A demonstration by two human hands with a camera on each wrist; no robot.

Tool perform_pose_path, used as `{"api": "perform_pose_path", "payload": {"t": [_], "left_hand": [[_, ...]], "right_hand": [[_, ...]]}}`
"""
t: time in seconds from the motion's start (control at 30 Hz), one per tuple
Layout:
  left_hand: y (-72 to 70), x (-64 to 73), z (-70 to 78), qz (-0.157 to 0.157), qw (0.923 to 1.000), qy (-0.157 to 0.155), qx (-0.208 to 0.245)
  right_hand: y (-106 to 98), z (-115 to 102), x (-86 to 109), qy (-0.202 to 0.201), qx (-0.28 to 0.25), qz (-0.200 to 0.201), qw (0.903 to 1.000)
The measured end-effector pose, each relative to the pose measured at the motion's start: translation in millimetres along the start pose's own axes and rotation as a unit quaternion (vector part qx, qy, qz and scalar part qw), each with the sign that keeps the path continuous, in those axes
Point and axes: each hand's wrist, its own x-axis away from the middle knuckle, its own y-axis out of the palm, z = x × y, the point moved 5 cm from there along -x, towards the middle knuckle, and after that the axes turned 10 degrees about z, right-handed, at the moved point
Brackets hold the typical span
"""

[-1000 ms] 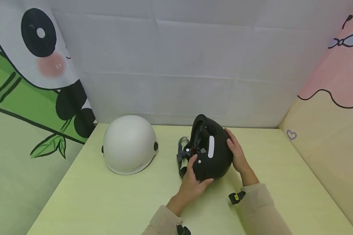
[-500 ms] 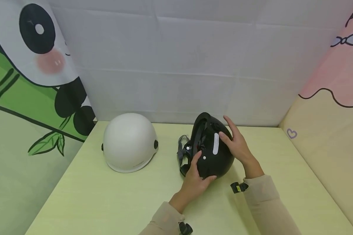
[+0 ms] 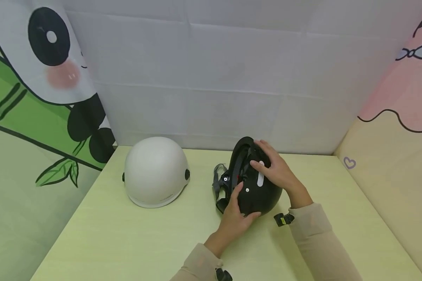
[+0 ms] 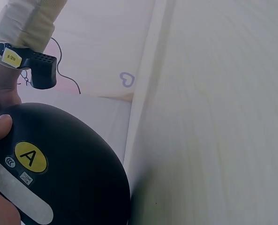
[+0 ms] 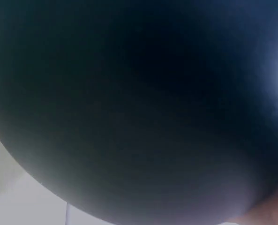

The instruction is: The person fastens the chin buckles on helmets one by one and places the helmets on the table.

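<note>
A black helmet [image 3: 261, 201] lies tilted on its side on the table, its opening turned left, with a grey chin strap [image 3: 216, 186] hanging out. My left hand [image 3: 232, 223] grips its near lower edge, thumb and fingers spread around the shell. Over the upper right side, my right hand [image 3: 278, 171] holds the shell, fingers at the rim and thumb beside a pale reflective strip. In the left wrist view, a yellow "A" sticker [image 4: 31, 157] shows on the shell. Dark, blurred helmet shell [image 5: 129, 117] fills most of the right wrist view.
A white helmet [image 3: 156, 171] stands dome up to the left of the black one. Behind the pale yellow table [image 3: 154, 242] hangs a white sheet [image 3: 232, 70]. Cartoon-printed panels [image 3: 394, 164] flank both sides.
My right hand has slid from the helmet's right side up and left onto its upper side near the rim. The black helmet has turned slightly; my left hand keeps its grip.
</note>
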Motion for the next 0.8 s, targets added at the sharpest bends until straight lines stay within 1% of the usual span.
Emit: {"api": "perform_pose_path", "payload": {"t": [0.1,0.27,0.4,0.47,0.53,0.57,0.63,0.73,0.8], "left_hand": [[-0.3,0.0,0.9,0.002,1.0000,-0.001,0.007],[-2.0,-1.3,-0.1,0.009,0.9993,-0.003,0.035],[-3.7,-1.7,-1.8,0.003,0.9989,0.010,0.046],[-6.5,-2.3,-2.6,0.001,0.9986,0.011,0.051],[-11.3,-3.4,-4.2,0.006,0.9980,0.014,0.062],[-14.5,-4.0,-5.6,0.011,0.9976,0.014,0.067],[-22.6,-6.5,-8.8,0.032,0.9970,0.018,0.068],[-35.8,-12.2,-17.9,0.073,0.9954,0.026,0.057],[-44.3,-17.5,-26.0,0.101,0.9936,0.020,0.045]], "right_hand": [[1,2,0.0,0.006,0.002,-0.002,1.0000],[0,4,0.4,0.011,0.002,0.014,0.9998],[-3,7,2.2,0.017,0.003,0.034,0.9993],[-5,9,3.1,0.022,0.006,0.042,0.9989],[-7,11,3.9,0.027,0.006,0.048,0.9985],[-8,11,4.3,0.030,0.005,0.049,0.9983],[-9,13,4.7,0.035,0.002,0.048,0.9982],[-11,16,5.0,0.041,-0.004,0.050,0.9979],[-12,18,5.1,0.043,-0.004,0.050,0.9978]]}}
